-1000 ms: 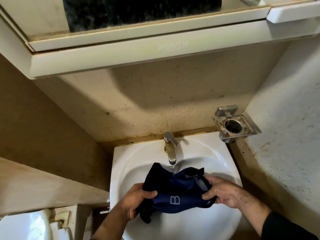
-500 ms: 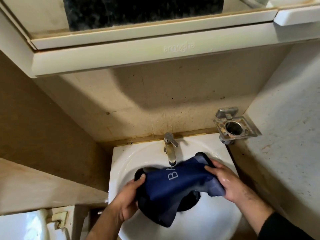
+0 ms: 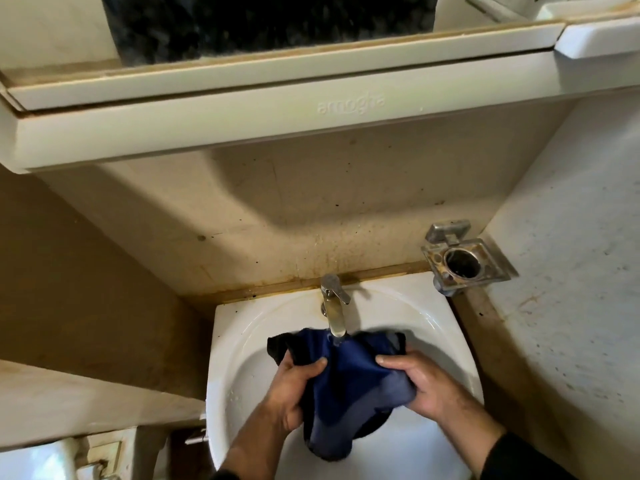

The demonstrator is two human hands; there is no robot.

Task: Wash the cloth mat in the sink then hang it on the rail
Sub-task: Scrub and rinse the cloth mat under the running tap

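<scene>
Under the tap [image 3: 333, 308], over the sink [image 3: 446, 327]: navy cloth mat [image 3: 349, 379], bunched and creased. Left hand [image 3: 294, 386] and right hand [image 3: 426, 382] each grip a side.

wet blue cloth mat [image 3: 349, 379], glossy white sink [image 3: 433, 317]

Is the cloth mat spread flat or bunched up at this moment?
Bunched. The cloth mat is gathered into folds between the left hand and right hand, held over the sink beneath the tap.

sink [image 3: 242, 341] drain hidden under cloth mat [image 3: 346, 386], forearms cut off below
</scene>
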